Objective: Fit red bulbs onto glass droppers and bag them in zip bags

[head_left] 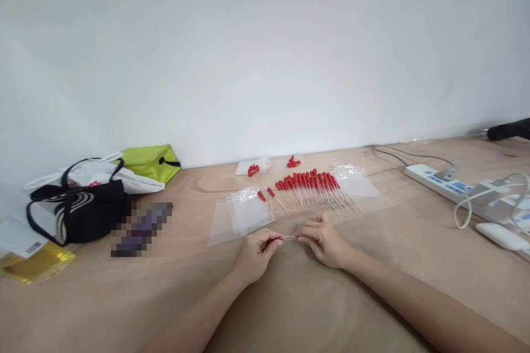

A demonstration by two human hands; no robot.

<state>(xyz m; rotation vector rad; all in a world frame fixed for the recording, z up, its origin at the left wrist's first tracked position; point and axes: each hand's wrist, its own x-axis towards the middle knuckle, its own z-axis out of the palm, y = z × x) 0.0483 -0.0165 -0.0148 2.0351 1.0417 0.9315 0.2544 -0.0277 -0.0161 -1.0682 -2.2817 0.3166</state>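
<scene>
Head view, and a red cap (280, 238) is pinched between thumb and forefinger of the left hand (257, 253), that grip closed with no gap to be seen; opposite, the far end of a slim stem (289, 237) is held in the fingertips of the right hand (323, 241), that grip drawn tight too. Cap and stem are held in one line over the middle of the bench (331, 309), well in from its back edge; how deeply the stem is seated cannot be told, the join being too small. Trouble could be caused by a push off-line: the stem, thin as it looks, might be bent or snapped. By too light a pinch, the cap might be let slip. And toward the back edge, a packed row of red-capped sticks (308, 182) is laid near the right hand, and could be scattered by a stray knuckle, while a clear bag (248, 212) might be dragged askew by the left
</scene>
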